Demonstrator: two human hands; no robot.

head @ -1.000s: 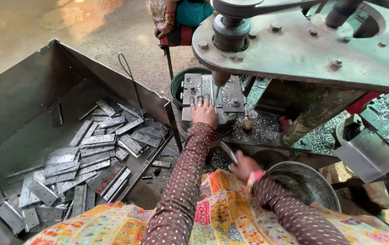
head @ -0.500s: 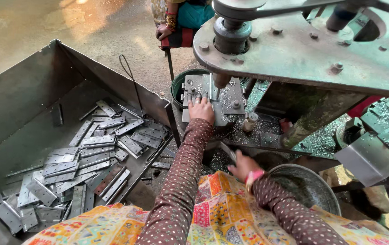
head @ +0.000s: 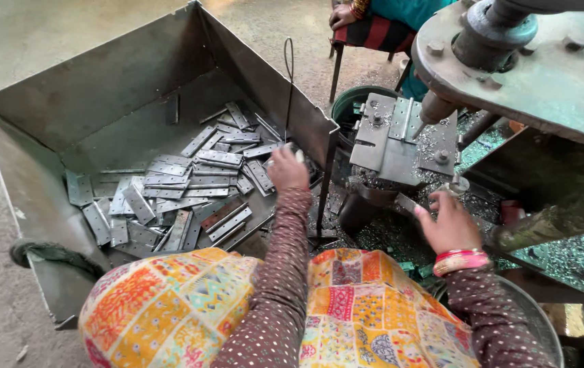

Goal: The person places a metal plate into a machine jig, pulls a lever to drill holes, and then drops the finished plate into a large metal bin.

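Observation:
My left hand (head: 285, 169) reaches into the big grey metal bin (head: 108, 102) and rests on the heap of flat metal hinge plates (head: 190, 177); its fingers are hidden behind the back of the hand. My right hand (head: 450, 221) is below the press fixture (head: 394, 140) and pinches a small flat metal plate (head: 406, 202) that sticks out to the left. The punch (head: 432, 109) of the green press hangs just above the fixture. Metal chips lie around the fixture's base.
The press's heavy green frame (head: 544, 75) overhangs on the right. A green bucket (head: 346, 102) stands behind the fixture, and a steel bowl (head: 541, 324) sits at lower right. Another person (head: 374, 20) sits on a stool at the top. A wire hook (head: 288, 65) stands on the bin's wall.
My left hand has left the press fixture and swung left into the bin of plates. My right hand stays below the fixture with its plate. The camera has turned left.

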